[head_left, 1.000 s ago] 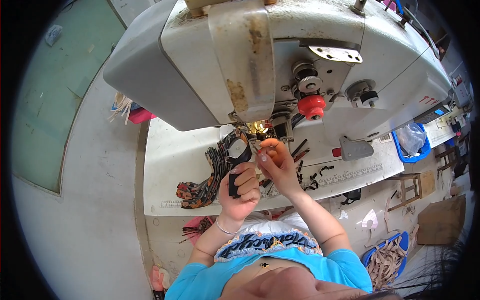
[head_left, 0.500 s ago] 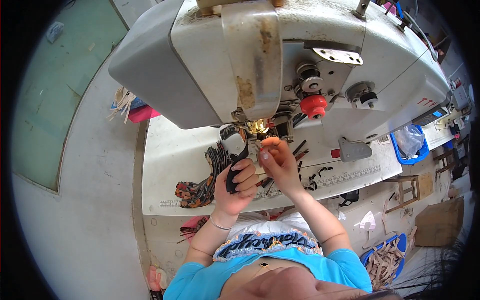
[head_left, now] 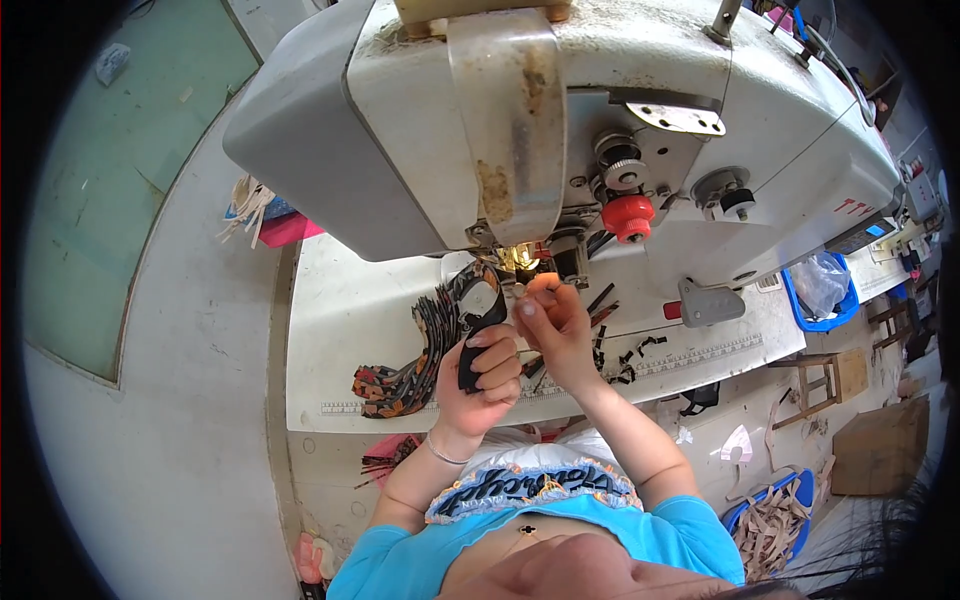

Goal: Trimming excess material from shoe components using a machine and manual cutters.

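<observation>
My left hand [head_left: 480,378] is closed round a black fabric strap [head_left: 468,366], whose upper part curves toward the sewing machine's lit needle area [head_left: 521,260]. Just right of it, my right hand [head_left: 556,335] pinches thumb against fingers right below the machine head. Something small and pale shows at those fingertips, too small to name. A bunch of dark strips with an orange floral pattern [head_left: 398,385] lies on the white machine table [head_left: 330,300], left of my left hand. One patterned strip loops up toward the needle area.
The large white sewing machine [head_left: 400,130] overhangs both hands, with a red knob [head_left: 628,218] on its front. Short black scraps [head_left: 640,348] lie right of my hands beside a printed ruler strip [head_left: 715,350]. Lower right are a blue basket of beige strips [head_left: 770,530] and a wooden stool [head_left: 848,372].
The black strap's upper end has tipped down and to the right, and more of the patterned loop shows behind it. Both hands have shifted only slightly and stay closed.
</observation>
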Available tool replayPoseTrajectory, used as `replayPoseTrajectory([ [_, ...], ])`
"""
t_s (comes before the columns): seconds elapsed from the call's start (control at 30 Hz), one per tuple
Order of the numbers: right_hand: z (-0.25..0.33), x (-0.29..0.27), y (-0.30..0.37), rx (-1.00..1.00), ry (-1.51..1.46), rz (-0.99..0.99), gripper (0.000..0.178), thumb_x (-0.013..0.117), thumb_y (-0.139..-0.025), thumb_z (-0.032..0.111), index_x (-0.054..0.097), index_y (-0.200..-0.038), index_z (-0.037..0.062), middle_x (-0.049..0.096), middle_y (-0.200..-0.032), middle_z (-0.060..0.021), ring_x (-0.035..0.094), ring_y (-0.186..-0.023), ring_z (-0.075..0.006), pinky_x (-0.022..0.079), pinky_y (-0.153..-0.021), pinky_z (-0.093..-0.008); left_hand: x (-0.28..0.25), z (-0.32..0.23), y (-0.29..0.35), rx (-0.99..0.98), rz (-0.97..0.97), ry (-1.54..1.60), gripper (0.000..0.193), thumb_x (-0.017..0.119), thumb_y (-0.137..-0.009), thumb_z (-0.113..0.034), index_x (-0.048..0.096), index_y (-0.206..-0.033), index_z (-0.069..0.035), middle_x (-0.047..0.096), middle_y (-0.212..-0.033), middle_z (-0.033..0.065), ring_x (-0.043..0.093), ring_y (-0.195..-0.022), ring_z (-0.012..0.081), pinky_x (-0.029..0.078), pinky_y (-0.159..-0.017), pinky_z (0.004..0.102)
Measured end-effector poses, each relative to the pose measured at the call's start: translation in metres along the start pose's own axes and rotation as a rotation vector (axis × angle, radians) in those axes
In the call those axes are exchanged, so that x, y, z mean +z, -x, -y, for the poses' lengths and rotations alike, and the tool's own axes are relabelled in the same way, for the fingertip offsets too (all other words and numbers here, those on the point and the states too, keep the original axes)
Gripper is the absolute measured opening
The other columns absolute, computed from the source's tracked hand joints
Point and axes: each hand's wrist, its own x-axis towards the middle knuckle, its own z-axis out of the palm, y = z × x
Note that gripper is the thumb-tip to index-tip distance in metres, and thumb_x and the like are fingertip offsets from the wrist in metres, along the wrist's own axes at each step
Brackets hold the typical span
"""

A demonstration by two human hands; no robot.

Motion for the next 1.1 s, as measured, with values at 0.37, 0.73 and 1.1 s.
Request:
replayPoseTrajectory([
  [0.37, 0.009, -0.002, 0.006, 0.041, 0.011, -0.106, 0.025, 0.055, -0.092, 0.013, 0.044, -0.113, 0.0049, 0.054, -0.084, -0.0001, 0.046, -0.066, -0.0022, 0.035, -0.055, -0.0161, 0.006, -0.003, -0.001, 0.038, -0.081, -0.235, 0.015, 0.038, -0.093, -0.016, 0.042, -0.081, -0.008, 0.03, -0.057, -0.0042, 0.03, -0.049, 0.0076, 0.024, -0.044, 0.0209],
  [0.73, 0.086, -0.034, -0.023, 0.304, 0.519, 0.091, 0.019, 0.063, -0.086, 0.012, 0.056, -0.098, -0.0005, 0.064, -0.077, -0.004, 0.058, -0.066, -0.0069, 0.046, -0.06, -0.0199, -0.003, -0.038, -0.011, 0.562, -0.514, -2.185, 0.031, 0.048, -0.096, -0.026, 0.05, -0.08, 0.001, 0.04, -0.057, -0.0018, 0.031, -0.054, 0.0063, 0.028, -0.048, 0.0235],
  [1.1, 0.105, -0.037, -0.068, 0.684, 0.584, 0.235, 0.028, 0.062, -0.085, 0.031, 0.063, -0.086, 0.0025, 0.059, -0.056, -0.0061, 0.051, -0.041, -0.0101, 0.035, -0.037, -0.0225, 0.001, -0.033, -0.01, 0.331, -0.543, -1.69, 0.031, 0.05, -0.095, -0.033, 0.056, -0.08, -0.006, 0.046, -0.059, -0.0069, 0.038, -0.05, 0.0016, 0.029, -0.045, 0.0166],
])
